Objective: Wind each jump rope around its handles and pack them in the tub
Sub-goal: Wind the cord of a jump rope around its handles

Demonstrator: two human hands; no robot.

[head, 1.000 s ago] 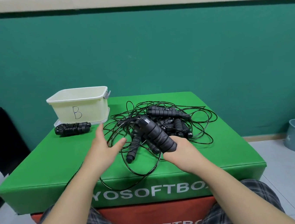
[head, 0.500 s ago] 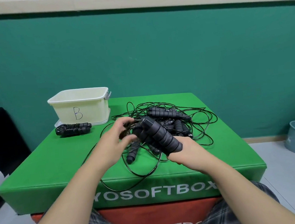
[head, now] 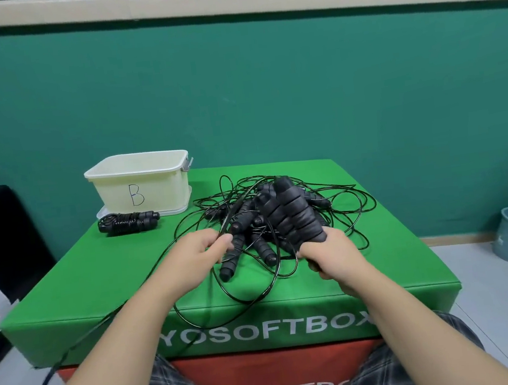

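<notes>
The right hand [head: 332,256] grips paired handles [head: 293,216], hiding their lower ends. The left hand [head: 203,255], nearer the tub [head: 141,186] and earlier open, now pinches cord [head: 233,213].

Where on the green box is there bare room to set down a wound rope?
Bare green box top lies between the wound rope and the left hand. The tangled ropes crowd the middle and right.

Tub [head: 141,186] looks like matt cream plastic, handles [head: 293,216] ribbed foam, cord [head: 249,297] glossy, box [head: 98,279] smooth green vinyl.
</notes>
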